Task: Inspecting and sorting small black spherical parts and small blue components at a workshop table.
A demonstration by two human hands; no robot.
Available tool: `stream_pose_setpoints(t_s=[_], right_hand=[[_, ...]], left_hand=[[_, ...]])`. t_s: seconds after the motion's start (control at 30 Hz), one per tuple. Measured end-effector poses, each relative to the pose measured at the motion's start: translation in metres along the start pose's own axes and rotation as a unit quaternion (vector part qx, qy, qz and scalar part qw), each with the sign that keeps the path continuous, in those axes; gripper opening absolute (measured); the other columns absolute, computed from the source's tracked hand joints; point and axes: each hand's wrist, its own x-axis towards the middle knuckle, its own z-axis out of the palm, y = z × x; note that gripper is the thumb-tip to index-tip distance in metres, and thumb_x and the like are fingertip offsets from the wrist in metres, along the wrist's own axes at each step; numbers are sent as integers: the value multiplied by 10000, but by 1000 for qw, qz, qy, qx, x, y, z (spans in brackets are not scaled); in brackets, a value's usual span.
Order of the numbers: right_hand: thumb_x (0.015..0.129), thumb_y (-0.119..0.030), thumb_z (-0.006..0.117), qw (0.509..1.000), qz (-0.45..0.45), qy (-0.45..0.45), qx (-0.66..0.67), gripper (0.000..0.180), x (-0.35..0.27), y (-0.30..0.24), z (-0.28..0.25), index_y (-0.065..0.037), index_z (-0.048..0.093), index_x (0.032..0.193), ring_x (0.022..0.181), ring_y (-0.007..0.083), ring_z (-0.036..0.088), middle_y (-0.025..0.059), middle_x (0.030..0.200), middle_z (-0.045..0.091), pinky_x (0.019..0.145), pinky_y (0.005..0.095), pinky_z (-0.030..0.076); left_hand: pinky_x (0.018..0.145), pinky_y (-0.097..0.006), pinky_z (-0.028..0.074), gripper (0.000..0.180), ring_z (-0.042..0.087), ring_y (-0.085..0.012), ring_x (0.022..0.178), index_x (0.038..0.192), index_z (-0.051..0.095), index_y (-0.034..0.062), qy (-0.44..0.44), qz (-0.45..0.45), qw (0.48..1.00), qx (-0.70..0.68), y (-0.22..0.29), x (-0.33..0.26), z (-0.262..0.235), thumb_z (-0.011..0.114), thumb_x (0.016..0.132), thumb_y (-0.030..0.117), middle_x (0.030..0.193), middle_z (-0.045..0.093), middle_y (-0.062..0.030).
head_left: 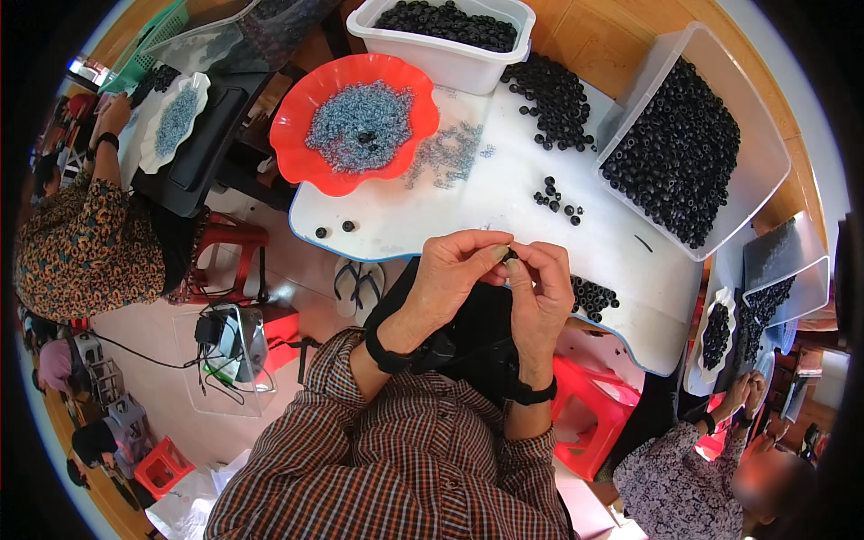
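On my feed, the left hand [450,277] and right hand [539,295] meet at the near edge of the tabletop [405,225], fingertips pinching a small black piece [511,255] between them; part of it is hidden from me. I'd brace the fingertips against each other, keep the pinch light, and favour alignment over force. I'd also work farther over the tabletop, since a slip here could land in the lap [477,310].
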Motion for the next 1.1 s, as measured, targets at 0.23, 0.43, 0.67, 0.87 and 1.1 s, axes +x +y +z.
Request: stream_pose_setpoints(t_s=[0.23, 0.43, 0.67, 0.87, 1.1], right_hand=[[845, 45, 665, 997, -52, -11, -59, 138, 1, -5, 2, 20, 644, 979, 780, 169, 575, 93, 956, 557, 692, 262, 487], [846, 72, 643, 997, -38, -15, -68, 150, -5, -1, 6, 26, 639, 989, 799, 186, 585, 100, 962, 550, 706, 271, 498], [905, 41, 602, 995, 40, 19, 84, 267, -9, 0, 5, 0, 625, 1168, 892, 137, 596, 58, 1055, 563, 786, 251, 499], [985, -88, 552, 985, 63, 23, 161, 321, -10, -5, 9, 30, 522, 1282, 978, 110, 557, 54, 1061, 565, 874, 243, 457], [1016, -321, 516, 970, 98, -36, 218, 474, -18, -11, 23, 34, 473, 1327, 861, 73, 476, 5, 982, 514, 787, 211, 419]], left_hand=[[722, -263, 576, 246, 669, -141, 804, 1141, 654, -52, 17, -7, 1000, -1, 5, -3, 6, 640, 929, 72, 955, 694, -101], [727, -264, 576, 264, 663, -139, 833, 1142, 649, -58, 19, 2, 999, 29, -1, -2, 3, 664, 915, 75, 971, 692, -106], [737, -259, 571, 252, 653, -138, 829, 1183, 633, -43, -41, -32, 997, -56, -3, 6, -8, 593, 954, 55, 1005, 691, -130], [756, -270, 568, 279, 643, -134, 837, 1218, 611, -38, -132, -16, 974, -183, -4, 7, -13, 566, 973, 87, 1035, 677, -131], [748, -257, 553, 258, 628, -118, 814, 1173, 624, -36, -111, -11, 978, -174, 1, 2, -7, 562, 984, 129, 983, 667, -95]])
